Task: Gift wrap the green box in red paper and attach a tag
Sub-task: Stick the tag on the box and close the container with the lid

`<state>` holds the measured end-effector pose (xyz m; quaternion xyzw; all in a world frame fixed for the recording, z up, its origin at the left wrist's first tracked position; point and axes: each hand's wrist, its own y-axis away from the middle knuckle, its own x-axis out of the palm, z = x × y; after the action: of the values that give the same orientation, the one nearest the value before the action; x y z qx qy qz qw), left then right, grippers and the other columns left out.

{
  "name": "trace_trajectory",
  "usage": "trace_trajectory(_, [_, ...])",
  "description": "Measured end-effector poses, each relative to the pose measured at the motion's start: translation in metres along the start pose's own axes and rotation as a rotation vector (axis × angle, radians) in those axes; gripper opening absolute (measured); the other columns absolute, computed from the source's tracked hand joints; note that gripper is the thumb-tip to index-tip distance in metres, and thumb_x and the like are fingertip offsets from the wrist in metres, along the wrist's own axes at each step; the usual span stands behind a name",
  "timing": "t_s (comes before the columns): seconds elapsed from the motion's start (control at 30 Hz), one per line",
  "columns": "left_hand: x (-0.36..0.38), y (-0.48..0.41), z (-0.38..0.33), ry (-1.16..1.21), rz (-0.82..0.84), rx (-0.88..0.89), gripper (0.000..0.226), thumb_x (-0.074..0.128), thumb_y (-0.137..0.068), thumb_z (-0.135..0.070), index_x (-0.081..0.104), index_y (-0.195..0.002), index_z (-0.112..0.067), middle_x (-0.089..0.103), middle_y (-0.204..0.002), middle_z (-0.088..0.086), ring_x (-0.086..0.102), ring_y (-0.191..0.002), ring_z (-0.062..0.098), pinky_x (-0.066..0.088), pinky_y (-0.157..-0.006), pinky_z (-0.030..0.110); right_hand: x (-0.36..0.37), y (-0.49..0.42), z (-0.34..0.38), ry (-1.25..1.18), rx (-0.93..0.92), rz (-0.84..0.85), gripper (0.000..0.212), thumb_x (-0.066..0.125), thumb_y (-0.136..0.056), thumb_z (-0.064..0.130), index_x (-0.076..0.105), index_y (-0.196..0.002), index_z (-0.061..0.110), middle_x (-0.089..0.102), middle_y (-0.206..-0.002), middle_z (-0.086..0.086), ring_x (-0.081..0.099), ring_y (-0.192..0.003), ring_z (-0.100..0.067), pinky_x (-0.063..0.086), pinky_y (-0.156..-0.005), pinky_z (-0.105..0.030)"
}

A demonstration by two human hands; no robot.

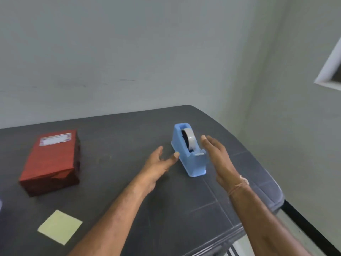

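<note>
- The box (50, 163), fully covered in red paper, lies flat on the left part of the dark desk (118, 137), well apart from both hands.
- A pale tag (55, 139) with a patterned border sits on the box's top face, along its far edge.
- A blue tape dispenser (191, 163) stands upright right of the desk's middle, holding a roll of tape (191, 138).
- The left hand (156, 167) is released, with relaxed, spread fingers and nothing in it. It is just left of the dispenser. One fingertip reaches the dispenser's side, but I cannot tell whether it touches.
- The right hand (217, 156) is also released and holds nothing. Its fingers are straight and it is raised just beside the dispenser's right side.
- A thin string bracelet (238, 187) circles the right wrist.
- A square of pale yellow paper (60, 226) lies flat near the desk's front left, apart from the box.
</note>
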<state>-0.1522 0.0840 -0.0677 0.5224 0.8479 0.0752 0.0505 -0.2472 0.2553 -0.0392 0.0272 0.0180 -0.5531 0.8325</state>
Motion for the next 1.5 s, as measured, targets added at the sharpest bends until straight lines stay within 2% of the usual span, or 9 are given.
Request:
trace_trajectory(0.1, [0.028,-0.01,0.004,0.038,0.121,0.015,0.083,0.081,-0.077,-0.049,0.047,-0.149,-0.022,0.052,-0.152,-0.004,0.054,-0.132,0.012,0.047,-0.111,0.045,-0.018,-0.012,-0.021,-0.052,0.092,0.168,0.045,0.049,-0.104,0.048,0.075,-0.112,0.013,0.076,-0.114,-0.01,0.069,-0.109,-0.024,0.051,-0.094,-0.033])
trace_trajectory(0.2, [0.047,-0.017,0.01,0.05,0.114,0.074,0.057,0.08,-0.08,-0.042,0.065,-0.13,-0.021,0.073,-0.125,-0.003,0.066,-0.122,0.018,0.05,-0.108,0.046,-0.023,-0.013,-0.027,-0.106,0.141,0.225,0.045,0.038,-0.11,0.04,0.072,-0.12,0.013,0.077,-0.116,-0.006,0.071,-0.11,-0.018,0.056,-0.094,-0.03])
trace_trajectory(0.53, [0.093,-0.011,0.007,0.023,0.11,0.117,0.046,0.082,-0.082,-0.039,0.068,-0.122,-0.023,0.075,-0.118,-0.004,0.068,-0.116,0.015,0.056,-0.1,0.036,-0.065,-0.012,-0.023,-0.065,0.156,0.1,0.039,0.044,-0.109,0.038,0.072,-0.116,0.012,0.078,-0.109,-0.004,0.072,-0.106,-0.021,0.056,-0.096,-0.034])
trace_trajectory(0.63, [0.073,-0.01,0.001,-0.043,0.108,0.164,0.038,0.083,-0.084,-0.029,0.067,-0.119,-0.027,0.073,-0.116,-0.014,0.067,-0.109,-0.004,0.052,-0.096,0.022,-0.049,-0.017,-0.005,0.091,-0.066,-0.083,0.03,0.055,-0.103,0.046,0.068,-0.095,0.02,0.069,-0.091,0.011,0.063,-0.087,-0.006,0.05,-0.08,-0.021])
trace_trajectory(0.73, [0.024,-0.014,-0.011,-0.12,-0.071,0.187,0.07,0.083,-0.082,-0.023,0.053,-0.144,-0.015,0.059,-0.14,-0.002,0.058,-0.126,0.008,0.045,-0.104,0.022,-0.009,-0.022,0.018,0.346,-0.337,-0.157,0.031,0.066,-0.097,0.043,0.067,-0.125,0.031,0.064,-0.121,0.017,0.057,-0.11,0.001,0.043,-0.095,-0.017])
trace_trajectory(0.97, [-0.142,0.036,-0.021,-0.404,-0.456,0.114,0.058,0.086,-0.079,-0.023,0.063,-0.132,-0.019,0.069,-0.12,-0.004,0.067,-0.105,0.008,0.052,-0.094,0.022,0.139,-0.033,0.007,0.416,-0.281,0.47,0.04,0.08,-0.088,0.024,0.069,-0.127,0.022,0.07,-0.121,0.005,0.065,-0.111,-0.01,0.057,-0.093,-0.031])
trace_trajectory(1.13, [-0.186,0.13,-0.009,-0.484,-0.724,-0.079,0.047,0.085,-0.08,-0.016,0.069,-0.123,-0.022,0.071,-0.11,-0.01,0.065,-0.091,-0.004,0.047,-0.08,0.006,0.212,0.012,-0.006,0.554,-0.178,0.815,0.053,0.082,-0.086,0.024,0.064,-0.136,0.021,0.066,-0.131,-0.002,0.062,-0.113,-0.011,0.045,-0.1,-0.019])
trace_trajectory(1.3, [-0.181,0.198,0.02,-0.613,-0.815,-0.292,0.056,0.087,-0.078,-0.017,0.064,-0.129,-0.015,0.06,-0.116,-0.002,0.062,-0.098,0.015,0.053,-0.093,0.045,0.254,0.058,-0.004,0.72,-0.18,1.045,0.068,0.079,-0.087,0.024,0.051,-0.149,0.025,0.055,-0.144,-0.006,0.055,-0.13,-0.025,0.045,-0.109,-0.036])
trace_trajectory(1.5, [-0.172,0.181,0.031,-0.761,-0.794,-0.495,0.078,0.087,-0.072,-0.047,0.055,-0.141,-0.029,0.045,-0.125,0.001,0.047,-0.109,0.026,0.053,-0.085,0.044,0.26,0.075,-0.004,0.871,-0.145,1.148,0.068,0.077,-0.088,0.023,0.048,-0.15,0.024,0.049,-0.148,-0.003,0.049,-0.134,-0.027,0.044,-0.111,-0.039])
